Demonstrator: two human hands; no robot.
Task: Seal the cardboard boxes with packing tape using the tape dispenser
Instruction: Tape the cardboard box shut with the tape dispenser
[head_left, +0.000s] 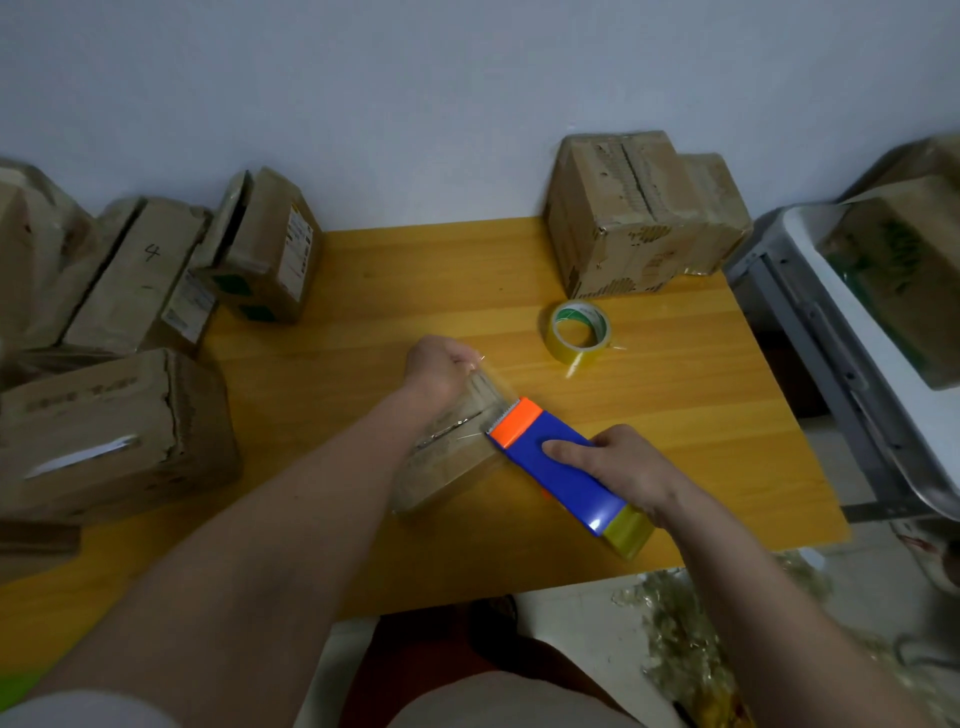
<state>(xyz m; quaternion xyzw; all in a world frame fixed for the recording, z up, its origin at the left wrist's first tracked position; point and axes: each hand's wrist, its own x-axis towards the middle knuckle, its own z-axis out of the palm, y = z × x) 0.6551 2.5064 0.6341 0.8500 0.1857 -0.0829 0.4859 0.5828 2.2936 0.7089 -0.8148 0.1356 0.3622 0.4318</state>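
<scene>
Head view: nearest, the right hand (618, 467) wraps the blue tape dispenser (558, 462), light and rigid, best held mid-body. Its orange cutter meets the small cardboard box (452, 452) on the counter (389, 291); beyond, the left hand (441, 371) pinches slippery clear tape.

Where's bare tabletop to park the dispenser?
Free: the table strip along the wall between the left boxes and the back-right box, and right of the tape roll. Crowded: left edge, and mid-table around both hands' small box.
</scene>
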